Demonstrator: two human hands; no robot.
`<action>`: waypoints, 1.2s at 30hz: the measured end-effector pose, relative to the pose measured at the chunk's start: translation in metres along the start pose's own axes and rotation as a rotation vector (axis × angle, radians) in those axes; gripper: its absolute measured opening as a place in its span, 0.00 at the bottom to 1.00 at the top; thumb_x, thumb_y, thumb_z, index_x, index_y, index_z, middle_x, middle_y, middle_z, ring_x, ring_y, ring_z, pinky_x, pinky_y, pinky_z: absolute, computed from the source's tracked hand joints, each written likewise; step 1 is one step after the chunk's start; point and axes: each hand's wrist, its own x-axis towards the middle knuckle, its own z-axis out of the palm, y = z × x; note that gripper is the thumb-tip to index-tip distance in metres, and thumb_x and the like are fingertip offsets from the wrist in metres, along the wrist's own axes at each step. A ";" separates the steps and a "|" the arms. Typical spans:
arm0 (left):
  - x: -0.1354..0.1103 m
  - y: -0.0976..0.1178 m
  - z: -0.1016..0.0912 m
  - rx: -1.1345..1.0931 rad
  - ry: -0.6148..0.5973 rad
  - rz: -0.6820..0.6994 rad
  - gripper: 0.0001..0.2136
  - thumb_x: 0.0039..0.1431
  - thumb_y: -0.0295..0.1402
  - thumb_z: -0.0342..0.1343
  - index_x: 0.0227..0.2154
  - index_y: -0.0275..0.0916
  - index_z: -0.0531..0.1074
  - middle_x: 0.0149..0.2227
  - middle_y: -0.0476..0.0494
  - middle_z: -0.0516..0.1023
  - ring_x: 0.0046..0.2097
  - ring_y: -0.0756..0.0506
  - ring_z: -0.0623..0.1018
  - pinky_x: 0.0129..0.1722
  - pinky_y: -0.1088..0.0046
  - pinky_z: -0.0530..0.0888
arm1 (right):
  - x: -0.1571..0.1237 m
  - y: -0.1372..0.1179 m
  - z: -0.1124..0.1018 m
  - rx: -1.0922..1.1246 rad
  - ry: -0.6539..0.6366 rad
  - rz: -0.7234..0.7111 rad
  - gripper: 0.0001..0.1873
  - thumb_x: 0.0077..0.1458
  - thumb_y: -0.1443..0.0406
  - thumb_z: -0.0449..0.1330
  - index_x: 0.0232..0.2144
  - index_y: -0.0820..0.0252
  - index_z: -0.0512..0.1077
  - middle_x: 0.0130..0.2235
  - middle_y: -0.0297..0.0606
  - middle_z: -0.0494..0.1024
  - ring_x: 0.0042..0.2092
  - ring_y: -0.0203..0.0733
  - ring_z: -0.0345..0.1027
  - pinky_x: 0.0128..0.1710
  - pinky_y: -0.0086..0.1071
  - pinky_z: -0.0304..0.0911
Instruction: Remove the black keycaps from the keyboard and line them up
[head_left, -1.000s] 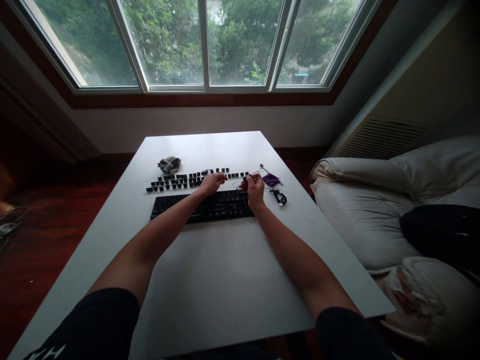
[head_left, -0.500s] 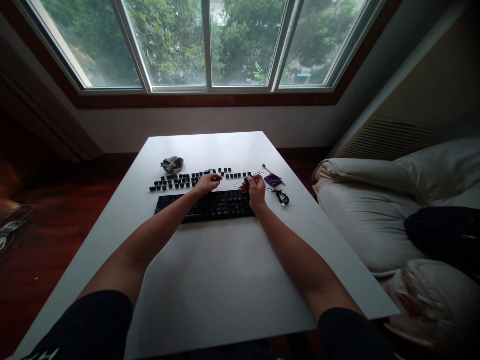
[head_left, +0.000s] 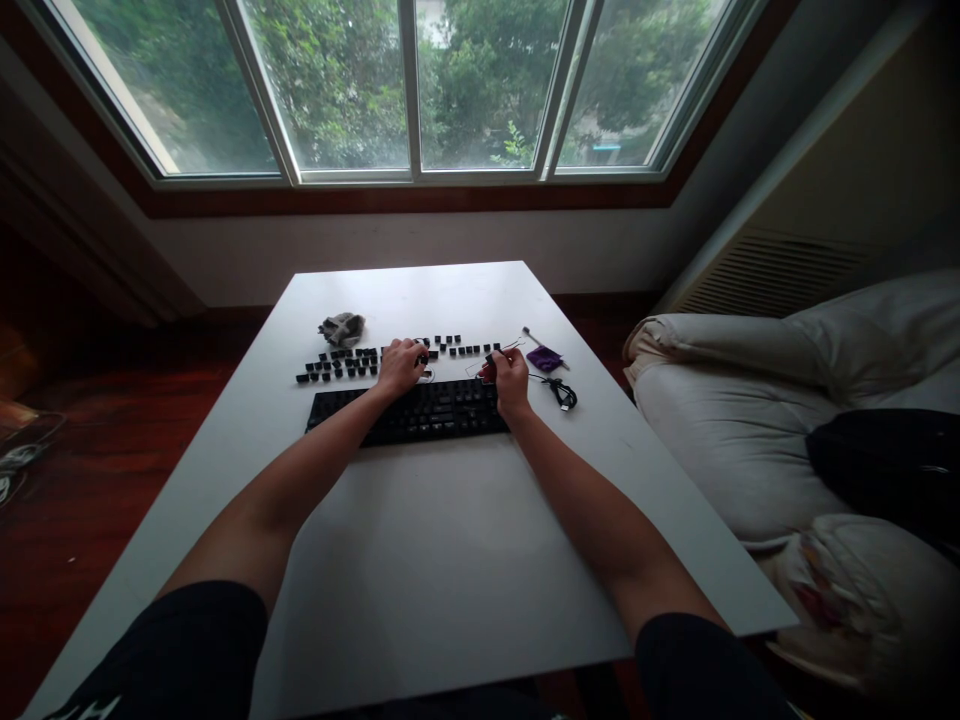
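Observation:
A black keyboard lies across the white table in front of me. Just beyond it, my left hand is lowered among rows of loose black keycaps, its fingers curled down and pressed together; what they pinch, if anything, is hidden. Above the keyboard's right end, my right hand is closed around a small red-handled wire keycap puller, whose thin wire loops stick out on both sides. A dark keycap-sized piece shows at the right fingertips.
A crumpled grey cloth sits at the far left of the white table. To the right lie a purple cloth or pouch, a thin brush-like stick and a coiled black cable. A pale sofa stands beside the table.
My left hand has moved left and turned palm down over the keycaps. My right hand stays almost where it was, still gripping the keycap puller.

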 end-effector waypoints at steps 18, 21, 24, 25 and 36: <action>-0.009 0.015 -0.009 -0.316 -0.114 0.156 0.15 0.59 0.29 0.56 0.47 0.44 0.78 0.35 0.48 0.80 0.35 0.47 0.77 0.40 0.70 0.71 | -0.006 -0.002 0.005 -0.015 -0.035 -0.028 0.14 0.57 0.55 0.62 0.33 0.53 0.61 0.24 0.26 0.72 0.22 0.34 0.68 0.22 0.27 0.66; -0.011 0.016 -0.010 -0.351 -0.126 0.159 0.15 0.57 0.28 0.56 0.47 0.44 0.78 0.35 0.48 0.79 0.35 0.47 0.76 0.41 0.71 0.71 | -0.008 -0.004 0.006 -0.020 -0.047 -0.028 0.15 0.56 0.55 0.63 0.33 0.53 0.61 0.24 0.25 0.72 0.22 0.34 0.68 0.22 0.28 0.66; -0.011 0.017 -0.011 -0.363 -0.128 0.163 0.14 0.57 0.30 0.57 0.47 0.43 0.77 0.33 0.49 0.76 0.34 0.48 0.74 0.39 0.71 0.71 | -0.009 -0.004 0.005 -0.027 -0.045 -0.031 0.14 0.56 0.55 0.62 0.33 0.53 0.61 0.24 0.26 0.72 0.22 0.34 0.68 0.22 0.28 0.66; -0.011 0.017 -0.011 -0.362 -0.130 0.169 0.14 0.57 0.31 0.58 0.46 0.43 0.76 0.33 0.49 0.75 0.33 0.48 0.73 0.38 0.71 0.71 | -0.008 -0.004 0.005 -0.029 -0.042 -0.032 0.14 0.56 0.55 0.62 0.33 0.53 0.61 0.24 0.26 0.73 0.22 0.35 0.68 0.22 0.28 0.66; -0.011 0.008 0.006 -0.579 -0.175 0.246 0.17 0.60 0.24 0.50 0.47 0.42 0.77 0.45 0.44 0.75 0.37 0.48 0.76 0.43 0.68 0.75 | -0.008 -0.001 0.006 -0.015 -0.040 -0.036 0.15 0.56 0.54 0.63 0.33 0.54 0.62 0.24 0.26 0.72 0.22 0.35 0.68 0.23 0.28 0.66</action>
